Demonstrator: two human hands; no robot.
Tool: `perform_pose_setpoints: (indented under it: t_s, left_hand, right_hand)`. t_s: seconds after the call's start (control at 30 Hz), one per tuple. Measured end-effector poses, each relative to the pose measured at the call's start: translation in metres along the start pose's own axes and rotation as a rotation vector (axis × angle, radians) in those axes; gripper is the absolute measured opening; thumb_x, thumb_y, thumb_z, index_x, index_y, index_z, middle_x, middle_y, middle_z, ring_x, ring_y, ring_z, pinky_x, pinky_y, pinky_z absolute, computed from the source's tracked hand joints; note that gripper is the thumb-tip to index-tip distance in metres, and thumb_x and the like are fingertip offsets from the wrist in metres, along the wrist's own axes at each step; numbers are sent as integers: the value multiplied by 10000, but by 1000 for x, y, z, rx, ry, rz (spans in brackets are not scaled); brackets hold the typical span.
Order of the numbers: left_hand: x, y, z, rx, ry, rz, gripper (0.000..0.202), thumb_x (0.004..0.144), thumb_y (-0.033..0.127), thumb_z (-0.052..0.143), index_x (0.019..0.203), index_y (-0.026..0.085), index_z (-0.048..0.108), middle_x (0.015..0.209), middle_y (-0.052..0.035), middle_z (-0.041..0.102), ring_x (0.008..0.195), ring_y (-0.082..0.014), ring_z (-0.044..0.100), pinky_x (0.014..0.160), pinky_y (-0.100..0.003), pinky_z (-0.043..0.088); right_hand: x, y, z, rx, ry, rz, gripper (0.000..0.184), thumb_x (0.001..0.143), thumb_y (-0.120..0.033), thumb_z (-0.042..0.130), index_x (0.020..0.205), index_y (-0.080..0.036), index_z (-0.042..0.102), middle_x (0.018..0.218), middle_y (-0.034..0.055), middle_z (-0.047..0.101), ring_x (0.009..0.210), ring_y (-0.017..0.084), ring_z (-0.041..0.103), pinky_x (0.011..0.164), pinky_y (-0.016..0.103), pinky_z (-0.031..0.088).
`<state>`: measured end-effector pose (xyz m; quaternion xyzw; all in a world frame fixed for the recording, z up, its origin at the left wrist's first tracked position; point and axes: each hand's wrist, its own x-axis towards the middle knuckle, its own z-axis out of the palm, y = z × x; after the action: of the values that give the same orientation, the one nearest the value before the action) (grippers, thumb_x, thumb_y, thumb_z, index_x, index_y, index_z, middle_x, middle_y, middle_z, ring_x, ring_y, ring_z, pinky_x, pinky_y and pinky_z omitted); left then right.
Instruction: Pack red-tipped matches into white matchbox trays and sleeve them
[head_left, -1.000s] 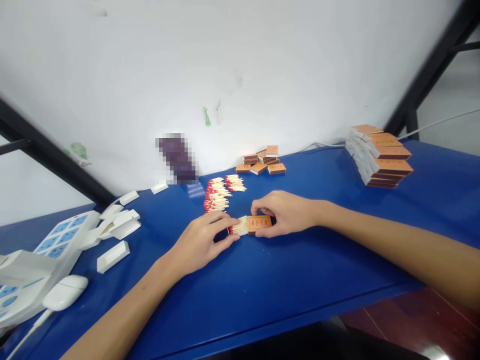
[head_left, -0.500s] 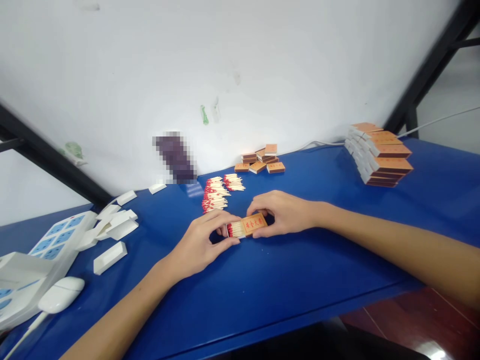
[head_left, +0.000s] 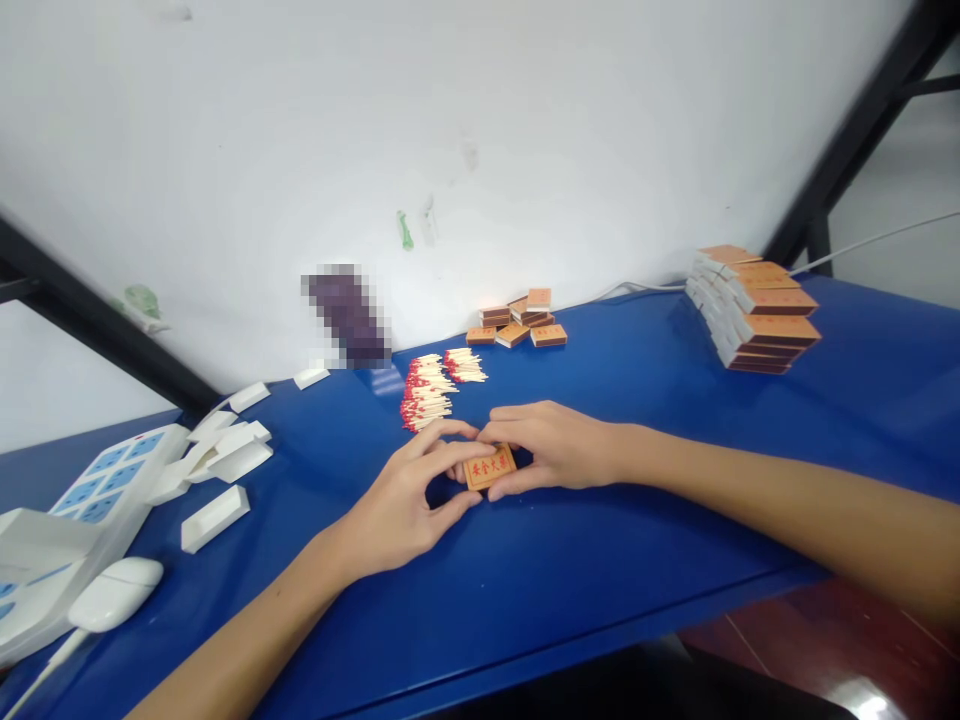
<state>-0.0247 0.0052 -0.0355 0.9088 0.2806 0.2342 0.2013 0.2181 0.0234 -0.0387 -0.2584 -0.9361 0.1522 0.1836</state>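
Observation:
Between both hands, low over the blue table, is an orange matchbox (head_left: 487, 470) with red lettering; its tray is slid inside and no matches show. My left hand (head_left: 409, 495) grips the box's left end with thumb and fingers. On the right end, the thumb and fingers of my right hand (head_left: 544, 447) are closed around it. Just beyond my left hand lie loose red-tipped matches (head_left: 431, 390), with a smaller bunch of matches (head_left: 466, 365) beside them. Farther back, against the wall, sits a small pile of orange matchboxes (head_left: 514, 322).
White empty trays (head_left: 216, 518) are scattered at the left, near a power strip (head_left: 112, 490) and a white plug (head_left: 116, 595). A stack of matchbox sleeves (head_left: 772, 325) stands at the back right. The blue table (head_left: 450, 620) ends at its front edge; a white wall is behind.
The matchbox has gone from partly open, with matches showing, to closed. My right hand has moved left and slightly nearer, bringing it close to my left hand.

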Motion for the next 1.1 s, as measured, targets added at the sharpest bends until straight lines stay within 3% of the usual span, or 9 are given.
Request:
perform_pose_setpoints:
  t_s: [0.2, 0.37, 0.47, 0.6, 0.73, 0.8, 0.9, 1.0, 1.1]
  left_hand:
    - [-1, 2, 1, 30, 18, -2, 368, 898, 199, 606, 1256, 280, 580, 1323, -82, 495, 1098, -204, 587, 906, -352, 551]
    - [-2, -4, -6, 159, 50, 62, 366, 894, 225, 592, 1259, 262, 575, 1261, -93, 511, 880, -158, 609, 794, -318, 563]
    - [-4, -17, -19, 322, 206, 115, 293, 915, 208, 547, 1199, 249, 607, 1111, -72, 552, 903, -174, 599, 807, -308, 529]
    - [-9, -40, -46, 460, 346, -12, 224, 948, 238, 495, 1140, 231, 612, 940, -37, 570, 820, -172, 576, 769, -296, 486]
    - [-17, -65, -75, 626, 358, -313, 279, 982, 264, 385, 1152, 195, 595, 964, -58, 576, 836, -217, 584, 847, -373, 472]
    - [-22, -78, -85, 747, 321, -420, 341, 969, 291, 383, 1229, 174, 570, 1091, -122, 568, 1015, -328, 573, 912, -471, 454]
    - [-30, -93, -90, 882, 239, -609, 474, 958, 382, 393, 1361, 152, 492, 1245, -212, 520, 1107, -465, 524, 861, -572, 449]
    - [-33, -100, -87, 874, 183, -668, 506, 966, 400, 370, 1380, 129, 474, 1252, -232, 527, 1080, -445, 560, 812, -532, 475]
    - [-32, -101, -83, 839, 215, -640, 489, 968, 390, 368, 1361, 126, 493, 1208, -206, 559, 1025, -383, 611, 811, -473, 494]
  right_hand:
    - [1, 2, 0, -17, 4, -1, 426, 902, -545, 589, 1077, -157, 607, 934, 44, 584, 768, 161, 543, 663, 262, 391]
    - [3, -1, -9, -95, -66, -3, 419, 848, -527, 667, 1041, -158, 623, 891, 29, 579, 712, 151, 524, 625, 262, 377]
    - [2, -6, -27, -227, -48, -17, 387, 836, -481, 690, 1062, -171, 639, 965, 63, 580, 792, 185, 537, 689, 292, 404]
    - [-10, -10, -68, -282, 179, 29, 353, 900, -425, 624, 1157, -183, 611, 1077, 100, 562, 945, 215, 530, 799, 318, 428]
    - [-58, 7, -112, -359, 422, 274, 420, 920, -522, 561, 1187, -199, 586, 1014, 87, 582, 874, 218, 542, 781, 341, 430]
    - [-98, 21, -129, -449, 444, 412, 405, 934, -527, 529, 1164, -202, 600, 984, 88, 590, 874, 227, 549, 799, 356, 428]
    - [-161, 38, -143, -542, 557, 643, 423, 943, -520, 516, 1151, -167, 618, 975, 116, 617, 825, 210, 558, 760, 347, 424]
    - [-204, 44, -146, -611, 535, 839, 461, 951, -498, 513, 1183, -117, 630, 958, 150, 616, 816, 196, 554, 773, 350, 418]
    - [-219, 46, -141, -603, 416, 849, 536, 946, -550, 484, 1256, -132, 615, 1008, 153, 603, 867, 198, 574, 812, 341, 416]
